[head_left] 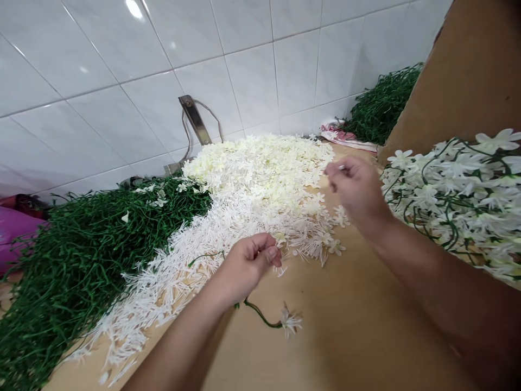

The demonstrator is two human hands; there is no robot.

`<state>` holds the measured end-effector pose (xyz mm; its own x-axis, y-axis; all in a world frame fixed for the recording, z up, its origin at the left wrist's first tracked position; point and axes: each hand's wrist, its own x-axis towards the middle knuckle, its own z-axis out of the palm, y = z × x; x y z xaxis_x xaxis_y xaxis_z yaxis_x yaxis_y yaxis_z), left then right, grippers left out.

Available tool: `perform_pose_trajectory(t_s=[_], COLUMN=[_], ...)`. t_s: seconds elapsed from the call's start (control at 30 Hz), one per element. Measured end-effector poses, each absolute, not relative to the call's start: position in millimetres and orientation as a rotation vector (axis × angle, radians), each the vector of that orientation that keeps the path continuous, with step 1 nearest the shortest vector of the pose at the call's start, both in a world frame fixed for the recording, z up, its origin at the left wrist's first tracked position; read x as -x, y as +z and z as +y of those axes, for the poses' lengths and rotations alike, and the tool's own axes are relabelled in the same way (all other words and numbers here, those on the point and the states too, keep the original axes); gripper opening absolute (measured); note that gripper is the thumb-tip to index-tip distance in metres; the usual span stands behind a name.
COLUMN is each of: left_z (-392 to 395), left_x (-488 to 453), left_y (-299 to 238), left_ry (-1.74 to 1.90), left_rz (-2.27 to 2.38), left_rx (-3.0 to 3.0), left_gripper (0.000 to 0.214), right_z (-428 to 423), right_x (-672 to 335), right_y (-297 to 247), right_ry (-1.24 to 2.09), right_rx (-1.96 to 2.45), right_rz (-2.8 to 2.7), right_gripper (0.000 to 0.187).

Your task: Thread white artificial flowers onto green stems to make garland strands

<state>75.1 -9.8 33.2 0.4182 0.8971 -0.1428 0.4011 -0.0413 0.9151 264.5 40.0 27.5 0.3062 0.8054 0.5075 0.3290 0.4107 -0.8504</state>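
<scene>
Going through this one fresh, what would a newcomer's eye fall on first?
Probably the bright heap of white and pale-yellow flower pieces, mid-picture, in front of the tiled wall. Next come the tangled green stems along the left and the white flowers at the right edge.

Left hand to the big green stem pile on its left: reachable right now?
Probably yes. Between the left hand and the green stem pile I see only low, loose thin white pieces and a stray green stem; nothing tall blocks the way.
</scene>
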Motion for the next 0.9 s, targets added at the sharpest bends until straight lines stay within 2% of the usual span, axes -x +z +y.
perform_pose_trajectory(t_s=[0.07, 0.27, 0.47, 0.57, 0.7, 0.9], left_z=[-5, 14, 6, 5, 10, 18], left_x=[-70, -47, -74, -86, -80, -68], left_y=[32, 21, 11, 6, 4, 9], left_ry=[0.621, 0.803, 0.575, 0.465, 0.637, 1.037], left_rz=[1.231, 1.803, 1.483, 1.468, 1.542, 1.478], left_rx=[-1.715, -2.27, -2.73, -2.852, -2.662, -1.771], left_gripper=[0.018, 0.019, 0.022, 0.022, 0.021, 0.021], right_z=[43, 30, 28, 25, 20, 18], right_x=[-271, -241, -232, -228, -223, -220], right_y=[31, 22, 14, 13, 13, 10], right_ry=[0.469, 0.72, 0.794, 0.791, 0.814, 0.805], right_rx=[1.089, 1.02, 1.048, 1.023, 1.009, 0.939], right_rz=[-1.209, -1.451, -1.518, -1.573, -1.63, -1.687], right_gripper=[0.014, 0.01, 0.01, 0.009, 0.007, 0.006])
